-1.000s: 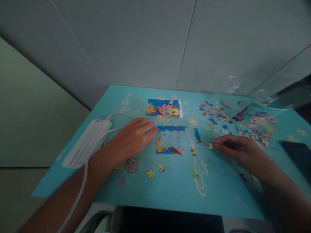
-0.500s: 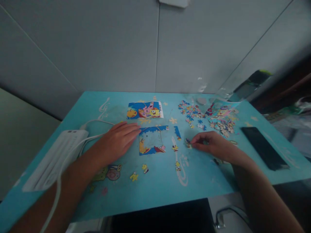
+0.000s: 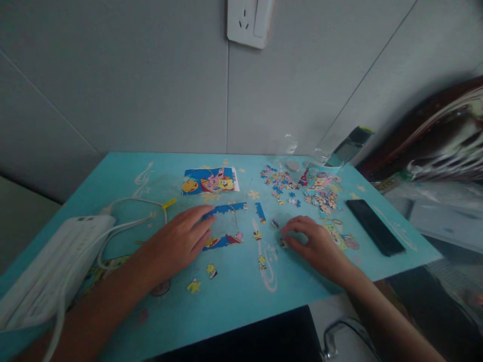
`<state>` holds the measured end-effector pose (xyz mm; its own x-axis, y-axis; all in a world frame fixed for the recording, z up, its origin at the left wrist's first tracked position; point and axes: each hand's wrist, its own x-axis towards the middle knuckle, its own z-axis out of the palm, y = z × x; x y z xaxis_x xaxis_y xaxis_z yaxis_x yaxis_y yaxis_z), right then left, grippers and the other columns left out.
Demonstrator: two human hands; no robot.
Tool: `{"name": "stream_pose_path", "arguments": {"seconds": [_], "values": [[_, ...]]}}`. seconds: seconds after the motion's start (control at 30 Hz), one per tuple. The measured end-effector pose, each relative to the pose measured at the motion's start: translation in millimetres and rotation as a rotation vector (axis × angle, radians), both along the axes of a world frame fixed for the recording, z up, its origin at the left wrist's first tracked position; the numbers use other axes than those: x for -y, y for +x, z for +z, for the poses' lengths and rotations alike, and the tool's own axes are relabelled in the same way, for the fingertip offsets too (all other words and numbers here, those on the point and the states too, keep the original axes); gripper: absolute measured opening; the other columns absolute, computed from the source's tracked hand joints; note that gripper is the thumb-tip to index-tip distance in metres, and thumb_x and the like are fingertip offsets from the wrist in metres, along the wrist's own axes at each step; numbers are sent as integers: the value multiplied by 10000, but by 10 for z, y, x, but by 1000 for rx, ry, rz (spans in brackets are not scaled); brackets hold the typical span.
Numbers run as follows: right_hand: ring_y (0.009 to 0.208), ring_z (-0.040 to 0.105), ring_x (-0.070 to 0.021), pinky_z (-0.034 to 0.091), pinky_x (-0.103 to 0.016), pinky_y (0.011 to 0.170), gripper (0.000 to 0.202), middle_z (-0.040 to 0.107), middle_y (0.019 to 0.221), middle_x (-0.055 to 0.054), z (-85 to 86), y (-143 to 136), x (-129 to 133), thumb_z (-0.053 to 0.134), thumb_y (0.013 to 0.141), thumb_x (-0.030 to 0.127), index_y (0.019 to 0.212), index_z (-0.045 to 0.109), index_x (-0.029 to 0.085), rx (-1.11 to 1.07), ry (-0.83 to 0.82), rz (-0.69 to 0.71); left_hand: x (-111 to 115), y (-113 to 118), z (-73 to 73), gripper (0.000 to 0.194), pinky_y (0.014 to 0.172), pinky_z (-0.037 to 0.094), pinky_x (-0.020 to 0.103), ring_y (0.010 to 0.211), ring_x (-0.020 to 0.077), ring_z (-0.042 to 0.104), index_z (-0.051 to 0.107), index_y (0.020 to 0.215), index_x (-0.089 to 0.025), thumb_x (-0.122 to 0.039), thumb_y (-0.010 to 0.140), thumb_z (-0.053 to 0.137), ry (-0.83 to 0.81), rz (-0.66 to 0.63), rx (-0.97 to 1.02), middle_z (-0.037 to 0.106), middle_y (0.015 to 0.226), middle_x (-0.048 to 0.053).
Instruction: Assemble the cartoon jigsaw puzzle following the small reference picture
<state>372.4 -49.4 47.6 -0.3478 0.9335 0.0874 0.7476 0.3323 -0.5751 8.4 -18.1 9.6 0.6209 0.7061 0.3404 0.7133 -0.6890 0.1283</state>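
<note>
My left hand lies with fingers spread over the left side of a partly joined puzzle frame. My right hand is above the table, thumb and forefinger apart, beside two small dark and yellow pieces, one just beyond the fingertips and one at the thumb. A blue edge strip lies right of the frame. Loose yellow pieces rest nearer me. Behind the frame is the picture card.
A heap of loose pieces lies at the back right, near a clear container. A black phone-like slab sits on the right. On the left are a white power strip and its cables.
The view has shifted and shows more of the wall. My right thumb and forefinger have parted from the piece they touched. My left hand now covers more of the frame's left side.
</note>
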Motion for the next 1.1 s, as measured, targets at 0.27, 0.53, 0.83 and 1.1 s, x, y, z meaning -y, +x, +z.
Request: {"name": "stream_pose_path", "arguments": {"seconds": [0.27,0.53,0.83,1.1], "values": [[1190,593,-250,481,-418,1068,397,603,1276,-83,55,-442,106,720,911,275,1298,635,299,15,-85,224,-35,-25,1,342,1029,549,458,1135,245,648,669,1284,-206,-317,1028,472,-49,-12,44,654,1298,105],[971,646,-208,518,-360,913,91,663,1017,-54,236,-429,-769,684,941,244,1009,745,241,132,-34,407,-101,-91,-6,333,1096,473,574,1287,319,543,688,1256,-213,-342,1000,518,48,114,-26,569,1412,126],[1218,577,-292,470,-483,1072,497,615,1289,-118,-23,-136,-805,773,876,373,1344,651,259,130,28,283,-104,-121,-91,417,1122,472,535,1362,322,491,576,1397,-232,-341,997,530,32,173,-33,425,1549,126],[1243,574,-316,479,-517,1076,372,625,1315,-151,-101,-314,-782,730,918,315,1269,703,196,238,162,269,-111,-40,-89,406,1150,449,539,1412,338,447,585,1392,-240,-320,1001,513,35,196,-3,327,1618,107]]}}
